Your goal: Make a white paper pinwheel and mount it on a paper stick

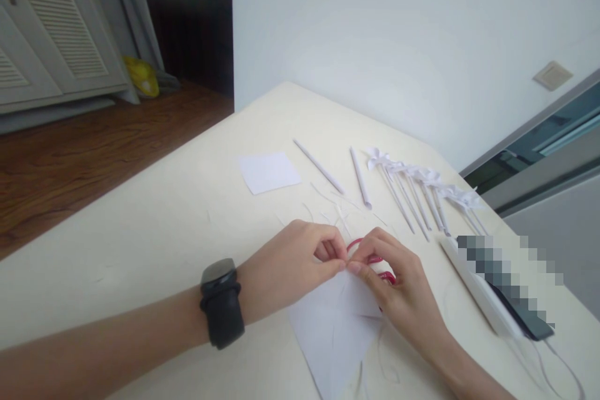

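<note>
My left hand [295, 262], with a black watch [221, 301] on its wrist, and my right hand [398, 281] meet over a white paper sheet [335, 331] on the cream table [154, 244]. Both pinch the sheet's upper corner together, fingertips touching. The red handles of a pair of scissors [375, 260] lie under my right hand, mostly hidden by its fingers. Thin paper slivers [328, 200] lie scattered just beyond my hands.
A small white paper square [269, 172] lies further back. Two rolled paper sticks [340, 176] and a row of several paper pinwheels on sticks [422, 190] lie at the back right. A white box with a dark device [504, 297] sits right. The table edge drops to a wooden floor [70, 162] on the left.
</note>
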The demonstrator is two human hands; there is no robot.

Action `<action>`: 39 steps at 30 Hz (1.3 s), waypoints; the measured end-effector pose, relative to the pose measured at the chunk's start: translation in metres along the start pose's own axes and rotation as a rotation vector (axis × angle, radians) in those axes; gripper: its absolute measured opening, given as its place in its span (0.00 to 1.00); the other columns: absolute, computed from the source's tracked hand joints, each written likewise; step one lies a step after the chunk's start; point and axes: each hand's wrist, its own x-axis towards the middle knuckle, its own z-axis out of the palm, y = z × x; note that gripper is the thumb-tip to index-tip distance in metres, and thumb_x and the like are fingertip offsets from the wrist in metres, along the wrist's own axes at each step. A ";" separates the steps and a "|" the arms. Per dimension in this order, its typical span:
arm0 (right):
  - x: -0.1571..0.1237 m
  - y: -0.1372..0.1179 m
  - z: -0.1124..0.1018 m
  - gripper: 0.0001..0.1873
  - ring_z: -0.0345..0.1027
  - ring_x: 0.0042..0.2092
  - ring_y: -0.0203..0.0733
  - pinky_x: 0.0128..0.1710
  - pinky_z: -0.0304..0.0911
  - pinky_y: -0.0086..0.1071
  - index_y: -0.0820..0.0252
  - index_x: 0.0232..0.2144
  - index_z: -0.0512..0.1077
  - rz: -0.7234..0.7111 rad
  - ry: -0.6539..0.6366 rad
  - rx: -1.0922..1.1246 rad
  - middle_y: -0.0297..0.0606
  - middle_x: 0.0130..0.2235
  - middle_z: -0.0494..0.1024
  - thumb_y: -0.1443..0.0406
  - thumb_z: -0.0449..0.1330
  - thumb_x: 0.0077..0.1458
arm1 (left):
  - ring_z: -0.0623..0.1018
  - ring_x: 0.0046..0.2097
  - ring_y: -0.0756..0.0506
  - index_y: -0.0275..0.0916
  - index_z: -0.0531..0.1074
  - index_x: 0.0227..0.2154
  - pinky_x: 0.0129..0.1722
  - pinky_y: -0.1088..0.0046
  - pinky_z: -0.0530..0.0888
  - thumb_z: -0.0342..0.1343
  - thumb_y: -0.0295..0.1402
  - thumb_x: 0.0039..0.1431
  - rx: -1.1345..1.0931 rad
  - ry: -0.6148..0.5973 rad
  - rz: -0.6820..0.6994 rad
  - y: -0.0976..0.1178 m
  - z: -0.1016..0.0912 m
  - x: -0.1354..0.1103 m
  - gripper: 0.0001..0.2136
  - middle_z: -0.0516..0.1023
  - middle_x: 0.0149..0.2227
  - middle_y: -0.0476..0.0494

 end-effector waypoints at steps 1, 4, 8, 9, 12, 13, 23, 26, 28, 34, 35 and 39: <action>0.000 0.000 0.001 0.07 0.64 0.33 0.34 0.34 0.59 0.29 0.59 0.25 0.66 -0.002 -0.004 0.009 0.33 0.31 0.68 0.67 0.55 0.55 | 0.76 0.32 0.48 0.40 0.71 0.26 0.31 0.76 0.69 0.48 0.31 0.52 -0.002 -0.001 -0.007 0.000 0.000 0.000 0.06 0.76 0.28 0.51; 0.001 0.002 0.000 0.07 0.64 0.34 0.34 0.34 0.59 0.29 0.59 0.26 0.66 0.016 -0.047 0.061 0.34 0.32 0.68 0.66 0.54 0.56 | 0.76 0.33 0.48 0.40 0.71 0.27 0.32 0.75 0.69 0.48 0.31 0.52 -0.011 -0.007 -0.058 0.004 -0.002 0.002 0.06 0.76 0.28 0.51; 0.001 0.002 -0.005 0.06 0.64 0.35 0.34 0.28 0.59 0.26 0.58 0.28 0.66 0.111 -0.105 0.136 0.33 0.34 0.69 0.63 0.55 0.55 | 0.75 0.34 0.48 0.40 0.70 0.27 0.32 0.75 0.68 0.49 0.31 0.51 -0.038 -0.010 -0.094 0.006 -0.003 0.004 0.06 0.76 0.29 0.51; 0.001 0.002 -0.006 0.05 0.64 0.35 0.34 0.26 0.59 0.25 0.57 0.28 0.66 0.137 -0.113 0.152 0.33 0.35 0.69 0.62 0.55 0.54 | 0.75 0.33 0.48 0.40 0.70 0.27 0.31 0.75 0.68 0.49 0.31 0.52 -0.050 -0.009 -0.098 0.006 -0.003 0.004 0.06 0.76 0.29 0.51; 0.000 0.000 -0.007 0.06 0.63 0.34 0.34 0.26 0.59 0.24 0.57 0.27 0.65 0.181 -0.130 0.186 0.33 0.35 0.69 0.62 0.57 0.52 | 0.74 0.31 0.48 0.40 0.70 0.27 0.27 0.76 0.66 0.49 0.33 0.52 -0.110 -0.038 -0.133 0.002 -0.001 0.004 0.06 0.76 0.28 0.50; 0.000 0.000 -0.008 0.06 0.63 0.34 0.34 0.26 0.59 0.24 0.57 0.27 0.65 0.187 -0.131 0.188 0.33 0.34 0.69 0.62 0.56 0.53 | 0.74 0.30 0.48 0.40 0.69 0.27 0.26 0.76 0.66 0.49 0.33 0.53 -0.142 -0.051 -0.148 0.001 -0.001 0.004 0.06 0.76 0.27 0.50; 0.001 0.000 -0.008 0.03 0.64 0.36 0.36 0.28 0.57 0.28 0.58 0.27 0.66 0.172 -0.115 0.103 0.32 0.34 0.71 0.66 0.55 0.52 | 0.75 0.35 0.48 0.38 0.70 0.27 0.35 0.74 0.70 0.53 0.31 0.50 -0.244 -0.064 -0.190 0.022 -0.007 0.006 0.03 0.75 0.30 0.49; 0.000 -0.002 -0.008 0.03 0.65 0.35 0.36 0.29 0.57 0.28 0.58 0.26 0.65 0.159 -0.103 0.118 0.32 0.33 0.71 0.67 0.55 0.52 | 0.75 0.39 0.46 0.38 0.72 0.28 0.40 0.71 0.69 0.56 0.34 0.48 -0.152 -0.049 -0.157 0.028 -0.008 0.004 0.06 0.76 0.32 0.47; -0.001 -0.004 -0.008 0.04 0.65 0.35 0.36 0.29 0.56 0.28 0.59 0.25 0.65 0.139 -0.094 0.107 0.32 0.32 0.71 0.67 0.55 0.52 | 0.75 0.38 0.46 0.37 0.72 0.27 0.40 0.72 0.69 0.55 0.33 0.49 -0.103 -0.035 -0.136 0.031 -0.008 0.003 0.05 0.76 0.32 0.48; -0.003 -0.004 -0.008 0.04 0.64 0.35 0.36 0.29 0.55 0.29 0.58 0.25 0.65 0.120 -0.090 0.070 0.32 0.32 0.71 0.68 0.55 0.51 | 0.75 0.36 0.46 0.38 0.74 0.27 0.38 0.72 0.69 0.52 0.33 0.51 -0.028 -0.021 -0.067 0.023 -0.005 0.002 0.07 0.77 0.31 0.48; -0.003 -0.004 -0.008 0.04 0.64 0.35 0.36 0.30 0.55 0.29 0.58 0.25 0.65 0.121 -0.090 0.073 0.32 0.32 0.71 0.68 0.55 0.51 | 0.75 0.35 0.46 0.38 0.74 0.26 0.37 0.73 0.69 0.52 0.33 0.51 -0.018 0.006 -0.047 0.020 -0.004 0.002 0.07 0.77 0.30 0.48; -0.003 -0.002 -0.007 0.04 0.63 0.34 0.35 0.30 0.55 0.29 0.58 0.25 0.65 0.111 -0.084 0.084 0.31 0.32 0.71 0.68 0.54 0.51 | 0.75 0.35 0.46 0.38 0.74 0.27 0.37 0.73 0.69 0.53 0.33 0.51 0.008 0.019 -0.035 0.013 -0.002 0.003 0.07 0.77 0.30 0.48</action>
